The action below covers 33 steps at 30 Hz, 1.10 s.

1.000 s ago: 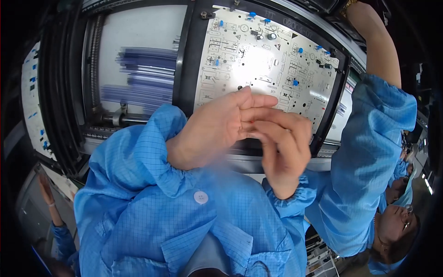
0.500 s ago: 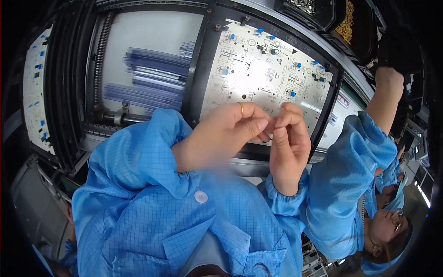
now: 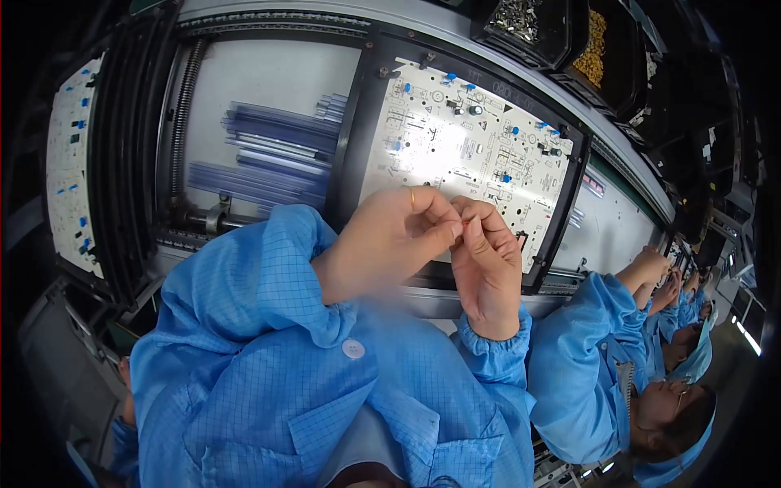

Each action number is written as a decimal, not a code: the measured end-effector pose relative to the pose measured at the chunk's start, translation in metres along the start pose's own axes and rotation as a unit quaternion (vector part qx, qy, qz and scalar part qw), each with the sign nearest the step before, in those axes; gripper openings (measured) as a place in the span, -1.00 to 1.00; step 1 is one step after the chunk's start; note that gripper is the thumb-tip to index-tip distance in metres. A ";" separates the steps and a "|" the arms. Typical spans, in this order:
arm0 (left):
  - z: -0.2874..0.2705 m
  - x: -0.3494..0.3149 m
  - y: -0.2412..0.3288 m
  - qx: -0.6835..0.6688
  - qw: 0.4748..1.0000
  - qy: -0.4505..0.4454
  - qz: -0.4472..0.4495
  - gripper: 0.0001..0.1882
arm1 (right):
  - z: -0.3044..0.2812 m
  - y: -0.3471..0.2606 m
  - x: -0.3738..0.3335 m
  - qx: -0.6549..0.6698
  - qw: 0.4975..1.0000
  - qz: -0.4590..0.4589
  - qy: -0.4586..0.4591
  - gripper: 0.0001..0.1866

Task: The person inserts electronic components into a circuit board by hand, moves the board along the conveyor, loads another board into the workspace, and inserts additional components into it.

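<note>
One small red part (image 3: 465, 224) shows where the fingertips of the two hands meet; it is a bright speck, too small and too covered for its shape to be told. It is held in front of the chest, over the lower edge of a white circuit board (image 3: 443, 180). The left hand (image 3: 386, 240), with one gold ring (image 3: 412, 198), has thumb and forefinger pinched together at the part; the right hand (image 3: 490, 276) closes thumb and forefinger on it from the other side, with almost no gap at either pinch. How the hold is shared between them cannot be told. Two boards are in view, this one in a black frame (image 3: 346, 175) and a second board (image 3: 69, 171) at the far left. The nearer one carries about eight blue components and two dark round cylinders, besides smaller parts. Left of the frame lie two overlapping bundles of clear bluish tubes (image 3: 281, 134), too crowded to count. At the upper right are one bin of silvery pieces (image 3: 518, 20) and one of yellow pieces (image 3: 592, 49).
</note>
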<state>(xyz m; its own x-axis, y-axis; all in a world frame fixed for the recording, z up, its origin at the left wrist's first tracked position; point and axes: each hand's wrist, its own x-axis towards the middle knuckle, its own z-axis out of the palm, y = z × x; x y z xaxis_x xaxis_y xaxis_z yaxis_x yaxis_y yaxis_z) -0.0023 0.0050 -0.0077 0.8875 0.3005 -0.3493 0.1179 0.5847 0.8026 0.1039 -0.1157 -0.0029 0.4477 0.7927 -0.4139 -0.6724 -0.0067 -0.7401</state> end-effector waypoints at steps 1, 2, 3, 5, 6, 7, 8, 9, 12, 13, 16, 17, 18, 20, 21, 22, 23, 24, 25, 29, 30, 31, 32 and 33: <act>0.000 0.000 0.000 -0.014 1.000 0.001 -0.011 -0.89 | 0.002 0.000 0.000 -0.010 1.000 -0.003 0.006 -0.86; -0.001 0.001 -0.001 -0.013 1.000 0.000 -0.010 -0.89 | 0.002 -0.001 0.000 -0.010 1.000 -0.005 0.005 -0.86; -0.001 0.001 -0.001 -0.012 1.000 0.000 -0.008 -0.89 | 0.001 -0.001 0.000 -0.032 0.999 -0.007 0.019 -0.86; -0.001 0.001 -0.001 -0.010 1.000 -0.001 -0.006 -0.88 | -0.002 -0.001 0.000 -0.053 0.998 -0.010 0.034 -0.85; -0.001 0.001 0.000 0.003 1.000 0.001 -0.010 -0.88 | -0.005 -0.002 0.000 -0.068 0.997 -0.007 0.026 -0.85; -0.001 0.001 0.001 0.017 1.000 0.003 -0.015 -0.88 | -0.007 -0.003 0.000 -0.084 0.996 -0.004 0.019 -0.85; -0.002 0.001 0.001 0.018 1.000 0.002 -0.015 -0.88 | -0.007 -0.004 -0.001 -0.084 0.996 -0.005 0.019 -0.85; -0.002 0.000 0.000 0.022 1.000 0.005 -0.012 -0.87 | -0.006 -0.006 -0.001 -0.111 0.993 -0.004 0.031 -0.87; -0.003 -0.001 -0.003 0.078 0.997 0.014 0.005 -0.85 | 0.002 -0.010 -0.003 -0.196 0.978 -0.010 0.069 -0.92; -0.003 -0.001 -0.005 0.129 0.991 0.020 0.018 -0.85 | 0.004 -0.010 -0.003 -0.254 0.962 -0.016 0.094 -0.95; -0.002 -0.005 -0.001 0.222 0.973 0.041 0.050 -0.84 | 0.001 -0.010 -0.001 -0.343 0.933 -0.087 0.068 -0.98; -0.002 -0.007 0.001 0.220 0.973 0.042 0.049 -0.84 | -0.007 -0.012 0.006 -0.343 0.933 -0.084 0.068 -0.98; 0.000 -0.007 0.003 0.197 0.974 0.091 0.059 -0.84 | -0.020 -0.015 0.018 -0.437 0.879 -0.185 0.051 -0.97; -0.008 -0.007 -0.001 0.196 0.961 0.168 0.094 -0.78 | -0.029 -0.018 0.035 -0.552 0.787 -0.273 0.037 -0.93; -0.015 -0.008 -0.001 0.196 0.962 0.168 0.090 -0.78 | -0.030 -0.016 0.040 -0.552 0.788 -0.270 0.037 -0.93; -0.020 -0.009 0.001 0.166 0.951 0.223 0.132 -0.69 | -0.031 -0.013 0.045 -0.571 0.771 -0.281 0.026 -0.93; -0.025 -0.010 0.002 0.135 0.935 0.277 0.173 -0.60 | -0.033 -0.011 0.048 -0.590 0.753 -0.292 0.014 -0.94; -0.030 -0.011 0.005 0.133 0.936 0.279 0.169 -0.60 | -0.035 -0.008 0.051 -0.581 0.761 -0.289 0.022 -0.94; -0.034 -0.012 0.007 0.149 0.926 0.313 0.153 -0.54 | -0.035 -0.010 0.050 -0.582 0.761 -0.285 0.022 -0.94; -0.054 -0.016 -0.002 0.024 0.948 0.306 0.086 -0.44 | -0.040 -0.022 0.045 -0.624 0.731 -0.271 0.058 -0.94; -0.054 -0.017 -0.004 0.017 0.951 0.300 0.074 -0.41 | -0.042 -0.022 0.044 -0.607 0.752 -0.252 0.049 -0.94; -0.054 -0.017 -0.005 0.015 0.951 0.300 0.071 -0.41 | -0.044 -0.022 0.043 -0.590 0.772 -0.233 0.040 -0.94; -0.053 -0.016 -0.006 0.001 0.956 0.288 0.064 -0.41 | -0.045 -0.022 0.043 -0.591 0.773 -0.229 0.040 -0.94; -0.053 -0.016 -0.006 -0.013 0.960 0.274 0.057 -0.40 | -0.045 -0.022 0.043 -0.587 0.777 -0.224 0.039 -0.94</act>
<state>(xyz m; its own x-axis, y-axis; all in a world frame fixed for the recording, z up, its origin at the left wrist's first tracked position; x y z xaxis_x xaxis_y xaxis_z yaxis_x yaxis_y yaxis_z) -0.0411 0.0367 -0.0328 0.5265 0.7107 -0.4666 0.0160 0.5405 0.8412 0.1646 -0.1093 -0.0280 0.5465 0.8370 0.0286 0.5429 -0.3281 -0.7731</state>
